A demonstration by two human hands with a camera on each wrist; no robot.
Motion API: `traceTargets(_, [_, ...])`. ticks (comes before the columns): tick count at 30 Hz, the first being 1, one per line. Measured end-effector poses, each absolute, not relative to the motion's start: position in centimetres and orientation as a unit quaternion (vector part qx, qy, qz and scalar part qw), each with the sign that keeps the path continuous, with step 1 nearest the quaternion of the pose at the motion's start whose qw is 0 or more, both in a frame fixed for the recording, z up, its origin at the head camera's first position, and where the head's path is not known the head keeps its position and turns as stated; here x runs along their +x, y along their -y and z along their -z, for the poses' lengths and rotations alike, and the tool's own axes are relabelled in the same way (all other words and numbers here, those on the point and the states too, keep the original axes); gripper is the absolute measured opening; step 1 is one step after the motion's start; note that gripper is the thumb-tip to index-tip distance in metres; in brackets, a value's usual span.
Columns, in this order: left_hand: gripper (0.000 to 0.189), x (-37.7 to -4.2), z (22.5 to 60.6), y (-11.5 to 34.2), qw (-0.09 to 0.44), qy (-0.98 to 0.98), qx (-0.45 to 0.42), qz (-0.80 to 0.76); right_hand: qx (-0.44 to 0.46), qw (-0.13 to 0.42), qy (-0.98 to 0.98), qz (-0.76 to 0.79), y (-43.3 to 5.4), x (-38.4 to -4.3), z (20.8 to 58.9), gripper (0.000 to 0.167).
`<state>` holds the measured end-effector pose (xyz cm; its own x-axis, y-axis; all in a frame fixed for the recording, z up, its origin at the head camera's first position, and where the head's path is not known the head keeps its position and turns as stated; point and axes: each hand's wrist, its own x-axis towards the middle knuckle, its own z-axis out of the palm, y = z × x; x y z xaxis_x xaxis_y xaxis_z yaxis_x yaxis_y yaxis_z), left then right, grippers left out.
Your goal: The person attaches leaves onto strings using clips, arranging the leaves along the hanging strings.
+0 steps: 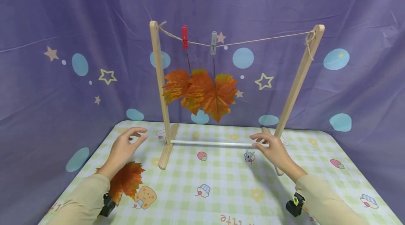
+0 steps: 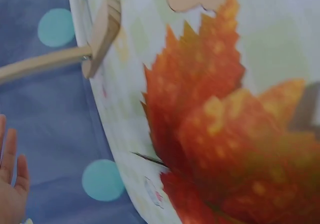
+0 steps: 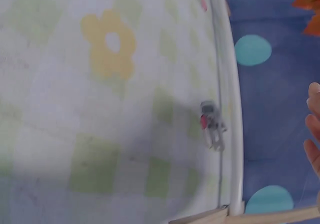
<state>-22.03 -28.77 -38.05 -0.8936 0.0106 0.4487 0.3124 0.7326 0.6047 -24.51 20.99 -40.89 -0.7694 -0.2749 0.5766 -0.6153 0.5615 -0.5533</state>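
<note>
Two orange maple leaves [image 1: 218,95] hang by their stems below a twine line [image 1: 262,38], one under a red clothespin [image 1: 185,37], the other under a grey clothespin [image 1: 213,43]. My left hand [image 1: 124,144] is raised at the left with fingers loosely bent and nothing between them. Below its forearm, orange leaves [image 2: 200,94] lie on the table, partly hidden by the arm in the head view. My right hand [image 1: 269,147] overlaps the right end of the stand's white rod [image 1: 212,143], thumb and fingertips apart. Another grey clothespin [image 3: 213,126] lies near that rod.
The wooden stand has a left post [image 1: 161,88] and a right post [image 1: 299,84], each on a wooden foot. A checked tablecloth [image 1: 177,190] with printed pictures covers the table. Behind it hangs a purple curtain [image 1: 202,3] with stars and blue spots.
</note>
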Motion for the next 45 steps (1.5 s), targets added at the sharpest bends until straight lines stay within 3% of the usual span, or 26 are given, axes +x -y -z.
traceTargets(5, [0.032, -22.3, 38.5, 30.0, 0.194, 0.914, -0.083, 0.346, 0.253, 0.2, 0.866, -0.383, -21.7, -24.8, 42.0, 0.027])
traceTargets(20, [0.045, -22.4, 39.6, 34.0, 0.052, 0.945, -0.054, 0.32, 0.251, 0.12, 0.887, -0.368, -23.2, -25.6, 43.6, 0.026])
traceTargets(34, [0.037, -22.5, 41.4, 36.1, -0.006, 0.947, -0.054, 0.318, 0.272, 0.08, 0.891, -0.354, -23.6, -26.7, 44.4, 0.026])
traceTargets(45, [0.037, -22.3, 42.3, 36.3, -0.016, 0.947, -0.039, 0.318, 0.278, 0.068, 0.891, -0.351, -22.8, -27.6, 45.7, 0.028])
